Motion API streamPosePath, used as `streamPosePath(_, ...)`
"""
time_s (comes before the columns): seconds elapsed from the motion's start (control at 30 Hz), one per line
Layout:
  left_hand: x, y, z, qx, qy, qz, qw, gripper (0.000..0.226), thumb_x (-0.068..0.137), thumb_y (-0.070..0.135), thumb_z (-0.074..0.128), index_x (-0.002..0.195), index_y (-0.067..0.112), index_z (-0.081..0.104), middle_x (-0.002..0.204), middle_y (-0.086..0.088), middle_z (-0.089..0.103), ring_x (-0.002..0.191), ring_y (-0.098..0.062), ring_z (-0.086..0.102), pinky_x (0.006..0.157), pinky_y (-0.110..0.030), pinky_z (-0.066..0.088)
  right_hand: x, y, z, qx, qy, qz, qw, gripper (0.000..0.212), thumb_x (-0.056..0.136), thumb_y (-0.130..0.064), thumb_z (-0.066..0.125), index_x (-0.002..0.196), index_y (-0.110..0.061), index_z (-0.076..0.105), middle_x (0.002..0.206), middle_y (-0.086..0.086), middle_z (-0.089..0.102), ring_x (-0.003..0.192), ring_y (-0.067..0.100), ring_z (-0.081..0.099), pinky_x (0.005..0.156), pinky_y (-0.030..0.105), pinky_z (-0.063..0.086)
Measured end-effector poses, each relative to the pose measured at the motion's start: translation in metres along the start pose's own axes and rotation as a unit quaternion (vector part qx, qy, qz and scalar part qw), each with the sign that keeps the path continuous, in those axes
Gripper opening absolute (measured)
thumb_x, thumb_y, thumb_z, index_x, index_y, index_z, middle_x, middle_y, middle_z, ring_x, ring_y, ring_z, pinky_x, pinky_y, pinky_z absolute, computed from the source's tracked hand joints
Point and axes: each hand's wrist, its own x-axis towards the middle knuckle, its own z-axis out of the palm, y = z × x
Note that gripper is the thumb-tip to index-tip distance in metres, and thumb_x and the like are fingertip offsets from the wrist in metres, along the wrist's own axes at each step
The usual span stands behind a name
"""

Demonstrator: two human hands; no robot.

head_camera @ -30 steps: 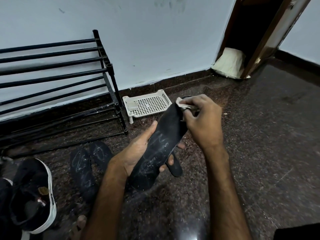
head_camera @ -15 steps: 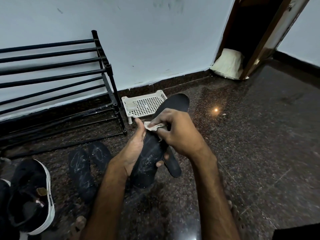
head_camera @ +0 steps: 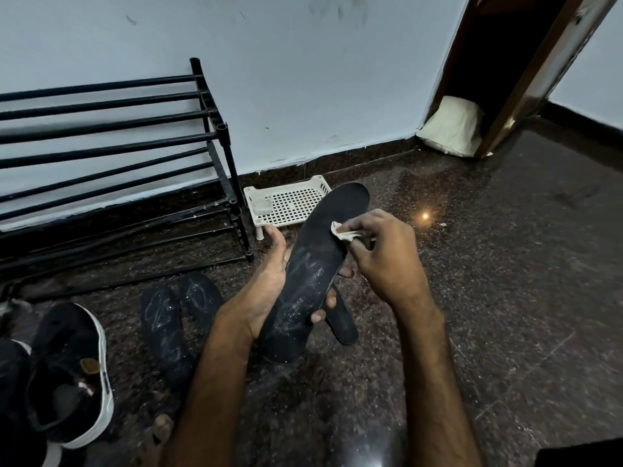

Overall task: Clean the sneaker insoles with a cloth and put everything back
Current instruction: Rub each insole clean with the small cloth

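Insole (head_camera: 313,264), black with chalky white scuffs, is held up off the floor (head_camera: 505,298), right of the shoe rack (head_camera: 215,129), toe end pointing toward the wall. Left hand (head_camera: 266,284) grips its heel half from below: thumb up along the left edge, fingertips curled over the right edge. Right hand (head_camera: 384,254) has curled fingers pinching a small white cloth (head_camera: 342,230), which is pressed on the insole's upper right side.

Second insole (head_camera: 344,321) lies on the floor partly under the held one, right of the rack. Third insole (head_camera: 161,318) and fourth insole (head_camera: 201,298) lie flat side by side in front of the rack's right end, both marked white. Black sneaker (head_camera: 70,372) with a white sole sits in front of the rack's left part, opening up. White perforated tray (head_camera: 290,203) is just beside the rack's right leg, near the wall. Pale sack or cushion (head_camera: 451,129), can't tell which, sits in the doorway well right of the rack.
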Motion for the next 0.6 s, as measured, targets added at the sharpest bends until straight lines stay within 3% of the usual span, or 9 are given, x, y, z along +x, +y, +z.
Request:
streamPosePath(0.07, 0.000, -0.002, -0.002, 0.014, -0.001, -0.008, 1.000, 0.093, 0.088, 0.079, 0.011, 0.133, 0.011, 0.056, 0.093, -0.023, 0.066, 0.066, -0.030, 0.062, 0.050, -0.031, 0.050, -0.005, 0.000, -0.007, 0.070, -0.067, 0.011, 0.995, 0.013, 0.082, -0.002, 0.073, 0.089, -0.012, 0.076, 0.092, -0.003, 0.066, 0.077, -0.002, 0.060, 0.064, 0.009, 0.047)
streamPosePath(0.17, 0.000, -0.003, -0.003, 0.026, -0.008, -0.018, 0.999, 0.089, 0.092, 0.075, 0.016, 0.133, 0.008, 0.057, 0.105, -0.027, 0.060, 0.067, -0.030, 0.061, 0.051, -0.031, 0.050, -0.005, 0.002, -0.013, 0.101, -0.131, 0.023, 0.986, 0.010, 0.082, -0.007, 0.076, 0.088, -0.014, 0.077, 0.090, -0.004, 0.067, 0.073, 0.003, 0.063, 0.061, 0.007, 0.046)
streamPosePath(0.3, -0.001, 0.000, 0.000, 0.013, -0.043, -0.022, 0.999, 0.084, 0.097, 0.067, 0.019, 0.136, -0.001, 0.051, 0.121, -0.029, 0.055, 0.066, -0.029, 0.063, 0.049, -0.031, 0.050, 0.005, 0.015, -0.013, 0.003, 0.087, 0.044, 0.995, 0.022, 0.084, -0.003, 0.072, 0.102, -0.014, 0.074, 0.100, -0.007, 0.065, 0.084, -0.003, 0.058, 0.084, 0.006, 0.048)
streamPosePath(0.37, -0.001, 0.001, 0.000, 0.012, -0.062, -0.019, 0.998, 0.084, 0.098, 0.066, 0.017, 0.136, -0.003, 0.049, 0.122, -0.030, 0.052, 0.067, -0.029, 0.063, 0.049, -0.031, 0.050, 0.007, 0.015, -0.011, 0.006, 0.158, 0.042, 0.986, 0.023, 0.084, -0.001, 0.070, 0.104, -0.013, 0.073, 0.102, -0.004, 0.065, 0.089, 0.001, 0.059, 0.088, 0.008, 0.048)
streamPosePath(0.43, 0.000, 0.000, 0.000, 0.011, -0.065, -0.022, 0.998, 0.084, 0.097, 0.066, 0.020, 0.136, -0.003, 0.049, 0.121, -0.031, 0.053, 0.067, -0.029, 0.062, 0.049, -0.031, 0.049, 0.006, 0.011, -0.013, 0.017, 0.110, 0.021, 0.994, 0.023, 0.084, -0.003, 0.070, 0.103, -0.015, 0.074, 0.102, -0.006, 0.065, 0.089, -0.002, 0.058, 0.084, 0.006, 0.047)
streamPosePath(0.53, -0.001, 0.000, -0.004, 0.043, -0.043, -0.039, 0.997, 0.093, 0.096, 0.072, 0.021, 0.132, -0.009, 0.050, 0.112, -0.037, 0.049, 0.068, -0.030, 0.054, 0.052, -0.032, 0.045, 0.002, 0.002, -0.015, 0.055, -0.069, -0.010, 0.996, 0.019, 0.083, -0.004, 0.073, 0.096, -0.016, 0.075, 0.097, -0.009, 0.065, 0.083, -0.003, 0.060, 0.072, 0.004, 0.046)
streamPosePath(0.6, -0.002, 0.000, -0.003, 0.041, -0.035, -0.037, 0.998, 0.093, 0.096, 0.072, 0.023, 0.133, -0.009, 0.049, 0.120, -0.037, 0.046, 0.070, -0.030, 0.051, 0.052, -0.032, 0.045, 0.003, 0.001, -0.011, 0.056, -0.051, -0.010, 0.997, 0.020, 0.082, -0.002, 0.072, 0.097, -0.016, 0.075, 0.098, -0.008, 0.066, 0.081, -0.002, 0.060, 0.072, 0.004, 0.047)
